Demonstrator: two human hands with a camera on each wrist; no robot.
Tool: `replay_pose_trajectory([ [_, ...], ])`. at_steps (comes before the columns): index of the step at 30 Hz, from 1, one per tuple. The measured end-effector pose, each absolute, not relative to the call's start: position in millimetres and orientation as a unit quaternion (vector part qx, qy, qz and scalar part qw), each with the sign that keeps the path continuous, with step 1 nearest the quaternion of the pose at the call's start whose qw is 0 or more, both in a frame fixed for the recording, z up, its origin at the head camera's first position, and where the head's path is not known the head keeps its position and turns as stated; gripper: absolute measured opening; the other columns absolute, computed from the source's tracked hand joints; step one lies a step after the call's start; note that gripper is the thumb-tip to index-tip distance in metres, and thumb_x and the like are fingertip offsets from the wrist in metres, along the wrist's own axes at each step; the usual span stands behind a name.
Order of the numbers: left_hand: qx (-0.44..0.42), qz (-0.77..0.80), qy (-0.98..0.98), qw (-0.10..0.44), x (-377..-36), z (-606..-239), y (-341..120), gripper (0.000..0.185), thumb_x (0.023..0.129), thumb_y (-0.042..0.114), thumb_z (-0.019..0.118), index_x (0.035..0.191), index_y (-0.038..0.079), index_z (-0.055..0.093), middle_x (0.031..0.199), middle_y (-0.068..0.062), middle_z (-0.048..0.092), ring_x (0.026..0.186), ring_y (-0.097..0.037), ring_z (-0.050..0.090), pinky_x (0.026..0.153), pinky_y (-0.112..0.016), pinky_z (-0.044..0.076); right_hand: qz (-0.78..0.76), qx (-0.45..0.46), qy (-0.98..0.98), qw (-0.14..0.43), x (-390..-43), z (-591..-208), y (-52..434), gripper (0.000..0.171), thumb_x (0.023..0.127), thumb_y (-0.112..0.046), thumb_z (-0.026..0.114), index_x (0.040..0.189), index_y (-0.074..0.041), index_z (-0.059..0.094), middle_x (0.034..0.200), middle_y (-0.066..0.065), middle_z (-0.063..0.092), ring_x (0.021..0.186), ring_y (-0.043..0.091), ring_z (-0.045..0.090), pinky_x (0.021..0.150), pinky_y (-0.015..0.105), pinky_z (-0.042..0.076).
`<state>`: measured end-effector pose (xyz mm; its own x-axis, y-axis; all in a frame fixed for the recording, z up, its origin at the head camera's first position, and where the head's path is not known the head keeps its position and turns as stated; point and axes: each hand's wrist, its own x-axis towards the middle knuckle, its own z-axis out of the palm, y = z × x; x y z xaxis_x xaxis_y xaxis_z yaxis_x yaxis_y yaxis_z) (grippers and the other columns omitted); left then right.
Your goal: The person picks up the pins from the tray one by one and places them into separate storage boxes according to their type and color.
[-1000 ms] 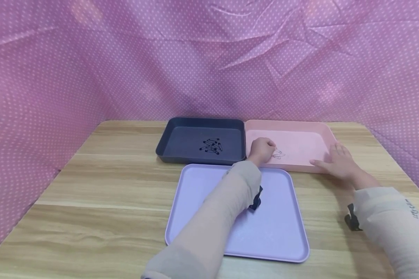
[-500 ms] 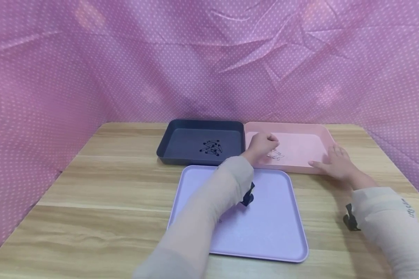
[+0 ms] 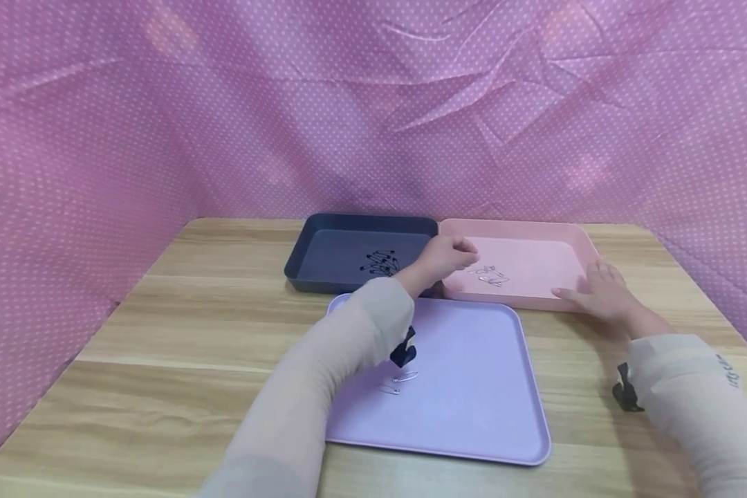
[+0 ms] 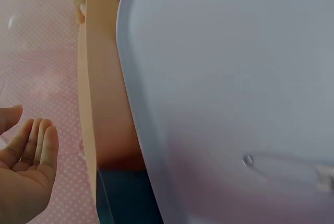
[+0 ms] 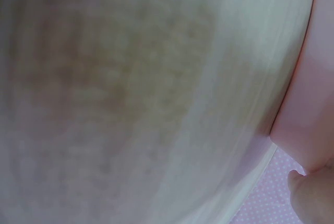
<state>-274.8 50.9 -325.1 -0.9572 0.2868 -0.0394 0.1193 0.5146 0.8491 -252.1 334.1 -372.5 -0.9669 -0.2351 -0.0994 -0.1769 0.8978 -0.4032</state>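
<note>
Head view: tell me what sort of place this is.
Probably a staged sorting station: a wooden table walled by pink polka-dot cloth, holding a dark blue tray, a pink tray and a flat lilac tray.

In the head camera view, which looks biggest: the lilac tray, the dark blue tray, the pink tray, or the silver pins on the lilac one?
1. Lilac tray, clearly largest, though also nearest the camera.
2. Dark blue tray and pink tray: they look about alike, so no ranking.
3. Silver pins, by far the smallest.
</note>
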Motion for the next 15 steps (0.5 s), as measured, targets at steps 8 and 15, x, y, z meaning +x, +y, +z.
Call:
replay_pose_trajectory([
  [8,0.110,0.459,0.873,0.122,-261,-321,32,0.015,0.080,0.023,0.062,0.092,0.014,0.061,0.084,0.006,0.058,0.077,-0.008,0.056,0.067,-0.020,0.045,-0.203,-0.107,0.971,0.072,-253,-372,334,0.099,0.084,-0.051,0.043,0.121,0.026,-0.007,0.125,0.043,-0.015,0.115,0.054,-0.012,0.093,0.056,-0.008],
  [15,0.115,0.441,0.876,0.157,-242,-318,15,0.016,0.080,0.023,0.062,0.094,0.014,0.062,0.083,0.006,0.059,0.078,-0.010,0.055,0.069,-0.022,0.044,-0.203,-0.104,0.971,0.073,-253,-374,334,0.100,0.083,-0.052,0.043,0.121,0.026,-0.008,0.125,0.043,-0.015,0.115,0.054,-0.013,0.093,0.057,-0.007],
])
